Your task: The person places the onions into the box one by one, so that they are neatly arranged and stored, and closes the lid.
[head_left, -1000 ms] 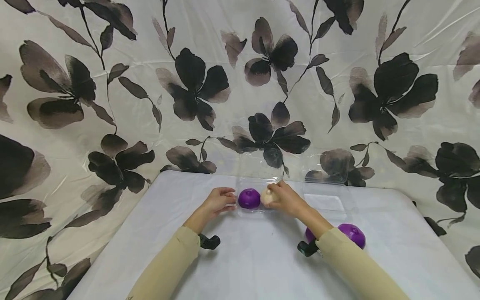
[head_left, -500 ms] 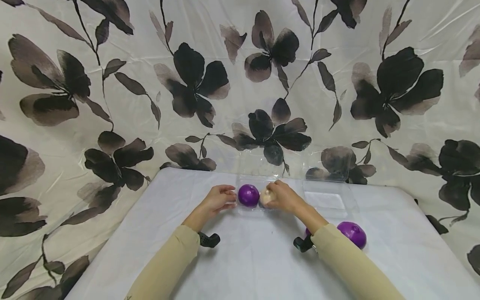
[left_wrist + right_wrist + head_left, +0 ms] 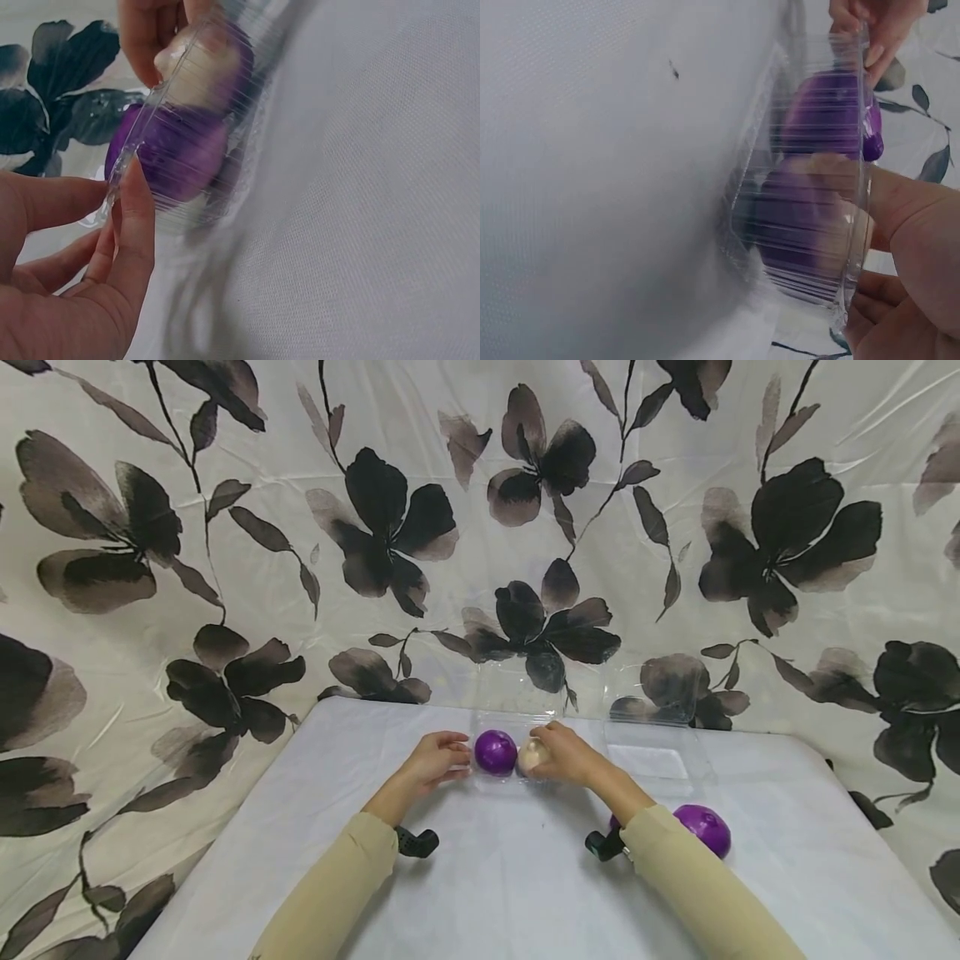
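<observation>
A clear plastic clamshell container (image 3: pixel 247 161) stands at the table's far side with its lid raised. Inside, at its left end, sits a shiny purple round vegetable-like piece (image 3: pixel 495 752) with a small nub. My left hand (image 3: pixel 435 760) pinches the container's left rim between thumb and fingers. Beside the purple piece is a cream-topped, purple-bottomed round piece (image 3: pixel 533 755). My right hand (image 3: pixel 568 756) holds it from the right, the thumb (image 3: pixel 832 171) reaching inside the container wall and overlapping the piece. The right hand's fingers partly hide its cream side in the head view.
A second clear clamshell container (image 3: pixel 648 762) stands to the right, its lid (image 3: pixel 652 693) up against the floral cloth (image 3: pixel 390 543). Nearer on the white table (image 3: pixel 480 885) lies a purple round piece (image 3: pixel 703 829). Another purple piece (image 3: pixel 615 822) shows mostly hidden behind the right wrist.
The right forearm has shifted slightly left, and the cream-and-purple piece sits a little further left, against the purple one. The left hand keeps its place at the container's rim.
</observation>
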The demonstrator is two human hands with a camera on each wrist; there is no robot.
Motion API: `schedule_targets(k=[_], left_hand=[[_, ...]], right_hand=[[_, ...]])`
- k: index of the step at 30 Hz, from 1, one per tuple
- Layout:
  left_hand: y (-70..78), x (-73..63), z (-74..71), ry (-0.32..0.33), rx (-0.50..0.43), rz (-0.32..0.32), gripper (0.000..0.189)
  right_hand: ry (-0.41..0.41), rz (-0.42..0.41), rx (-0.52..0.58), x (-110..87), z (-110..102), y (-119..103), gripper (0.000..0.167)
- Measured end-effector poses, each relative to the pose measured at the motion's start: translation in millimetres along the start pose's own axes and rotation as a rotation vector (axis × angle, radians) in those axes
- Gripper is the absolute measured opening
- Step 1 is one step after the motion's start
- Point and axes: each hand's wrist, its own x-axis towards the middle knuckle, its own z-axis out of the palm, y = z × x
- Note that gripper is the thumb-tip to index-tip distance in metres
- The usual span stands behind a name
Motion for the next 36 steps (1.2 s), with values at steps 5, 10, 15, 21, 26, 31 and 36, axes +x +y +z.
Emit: schedule_targets(k=[5, 10, 15, 21, 26, 31, 36], left_hand=[[3.2, -0.4, -0.7, 0.006, 0.009, 0.003, 0.047], [5.4, 0.2, -2.1, 0.003, 0.015, 0.014, 0.046], [4.1, -1.0, -3.8, 0.020, 0.018, 0.012, 0.046], [-3.9, -3.2, -3.4, 0.032, 0.032, -0.012, 0.044], [-3.9, -3.6, -0.7, 0.022, 0.030, 0.006, 0.045], [0.7, -1.5, -0.1, 0.036, 0.027, 0.025, 0.044], [0.9, -0.8, 1.5, 0.034, 0.036, 0.022, 0.043]], right_hand=[[-0.031, 0.004, 0.015, -0.3, -11, -2, 0.070], [-0.022, 0.014, 0.010, -0.4, -28, -2, 0.069], [0.029, 0.031, 0.035, 6.9, -37, 5, 0.070], [0.117, 0.105, 0.107, 19.4, -37, 19, 0.079], [0.155, 0.192, 0.175, 32.7, -41, 28, 0.086], [0.129, 0.257, 0.252, 43.1, -45, 29, 0.090], [0.108, 0.287, 0.333, 45.4, -44, 30, 0.088]])
